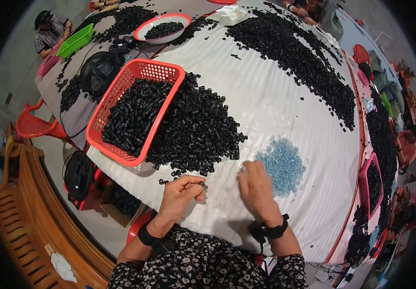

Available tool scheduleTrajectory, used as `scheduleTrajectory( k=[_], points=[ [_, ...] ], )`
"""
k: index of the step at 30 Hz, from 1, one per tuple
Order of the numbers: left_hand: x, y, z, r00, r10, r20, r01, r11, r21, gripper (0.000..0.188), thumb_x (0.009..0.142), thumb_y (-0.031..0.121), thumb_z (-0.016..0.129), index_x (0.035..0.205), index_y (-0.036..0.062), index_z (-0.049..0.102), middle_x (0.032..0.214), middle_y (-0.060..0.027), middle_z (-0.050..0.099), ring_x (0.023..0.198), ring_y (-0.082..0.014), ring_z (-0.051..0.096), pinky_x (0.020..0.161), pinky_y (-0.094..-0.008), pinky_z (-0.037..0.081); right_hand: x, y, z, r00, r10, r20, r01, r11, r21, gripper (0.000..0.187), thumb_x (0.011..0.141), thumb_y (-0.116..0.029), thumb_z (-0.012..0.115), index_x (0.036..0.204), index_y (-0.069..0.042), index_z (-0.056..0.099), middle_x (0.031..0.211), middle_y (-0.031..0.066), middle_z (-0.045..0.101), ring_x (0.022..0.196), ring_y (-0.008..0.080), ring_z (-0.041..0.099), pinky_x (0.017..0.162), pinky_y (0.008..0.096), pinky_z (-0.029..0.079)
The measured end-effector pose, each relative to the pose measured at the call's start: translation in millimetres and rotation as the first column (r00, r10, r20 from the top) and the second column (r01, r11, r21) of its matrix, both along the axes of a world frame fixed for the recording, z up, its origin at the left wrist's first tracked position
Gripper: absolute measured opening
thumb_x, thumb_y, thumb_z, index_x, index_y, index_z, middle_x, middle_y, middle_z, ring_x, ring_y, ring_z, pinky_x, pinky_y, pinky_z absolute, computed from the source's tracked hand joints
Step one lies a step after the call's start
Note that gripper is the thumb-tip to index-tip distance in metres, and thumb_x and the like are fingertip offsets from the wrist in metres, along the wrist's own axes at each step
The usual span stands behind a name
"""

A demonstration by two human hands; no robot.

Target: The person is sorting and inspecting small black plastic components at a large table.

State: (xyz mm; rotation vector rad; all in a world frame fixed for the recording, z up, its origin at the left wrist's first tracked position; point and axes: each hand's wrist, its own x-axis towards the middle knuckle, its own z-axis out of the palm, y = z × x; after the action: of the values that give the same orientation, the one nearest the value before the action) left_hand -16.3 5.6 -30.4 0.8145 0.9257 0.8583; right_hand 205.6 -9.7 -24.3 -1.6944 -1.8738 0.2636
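Observation:
My left hand (pixel 181 194) is closed, pinching a small black plastic piece (pixel 201 184) between thumb and fingertips. It is just in front of a large heap of short, hollow black plastic pieces (pixel 193 130). My right hand (pixel 258 188) hangs over the white sheet at the left edge of a pile of tiny clear-blue pieces (pixel 285 166). Its fingers are bent downward and blurred, so whether they grip anything does not show. A red plastic basket (pixel 178 77) full of similar black pieces lies tilted against the heap's left side.
A white sheet (pixel 323 192) covers the table. Farther back lie a long band of black pieces (pixel 294 53) and a red-rimmed basin (pixel 186 21). A black fan (pixel 101 72) stands beyond the basket. A wooden bench (pixel 39 202) is at left; another person (pixel 51 31) sits far left.

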Motion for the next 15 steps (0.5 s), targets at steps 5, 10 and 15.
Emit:
scheduleTrajectory(
  k=[5, 10, 15],
  points=[
    [-7.3, 5.4, 10.3, 0.993, 0.092, -0.078, -0.079, 0.985, 0.152, 0.013, 0.085, 0.002, 0.059, 0.096, -0.0041, 0.060, 0.074, -0.0046, 0.062, 0.062, -0.0080, 0.057, 0.059, -0.0200, 0.047, 16.7, 18.5, -25.5, 0.945, -0.111, 0.307, 0.106, 0.994, 0.034, 0.009, 0.081, -0.003, 0.055, 0.083, -0.002, 0.047, 0.079, 0.0148, 0.045, 0.073, 0.0305, 0.050, 0.060, 0.0397, 0.043],
    [-30.4, 7.9, 25.9, 0.960, 0.262, -0.102, -0.221, 0.926, 0.307, 0.008, 0.086, 0.003, 0.058, 0.091, -0.0027, 0.059, 0.069, -0.0023, 0.058, 0.058, -0.0060, 0.052, 0.054, -0.0188, 0.043, 15.3, 19.2, -26.3, 0.961, -0.110, 0.254, 0.094, 0.993, 0.076, 0.007, 0.081, -0.001, 0.054, 0.080, -0.002, 0.046, 0.077, 0.0146, 0.044, 0.072, 0.0310, 0.049, 0.060, 0.0402, 0.043],
    [-59.2, 29.5, 45.7, 0.796, 0.568, -0.207, -0.417, 0.764, 0.493, 0.009, 0.085, 0.004, 0.059, 0.092, -0.0016, 0.059, 0.069, -0.0005, 0.056, 0.058, -0.0056, 0.050, 0.053, -0.0189, 0.041, 9.7, 13.1, -13.1, 0.991, -0.128, 0.026, 0.125, 0.986, 0.112, 0.006, 0.082, -0.001, 0.053, 0.086, -0.001, 0.048, 0.078, 0.0161, 0.047, 0.071, 0.0333, 0.050, 0.060, 0.0413, 0.041]
  ],
)
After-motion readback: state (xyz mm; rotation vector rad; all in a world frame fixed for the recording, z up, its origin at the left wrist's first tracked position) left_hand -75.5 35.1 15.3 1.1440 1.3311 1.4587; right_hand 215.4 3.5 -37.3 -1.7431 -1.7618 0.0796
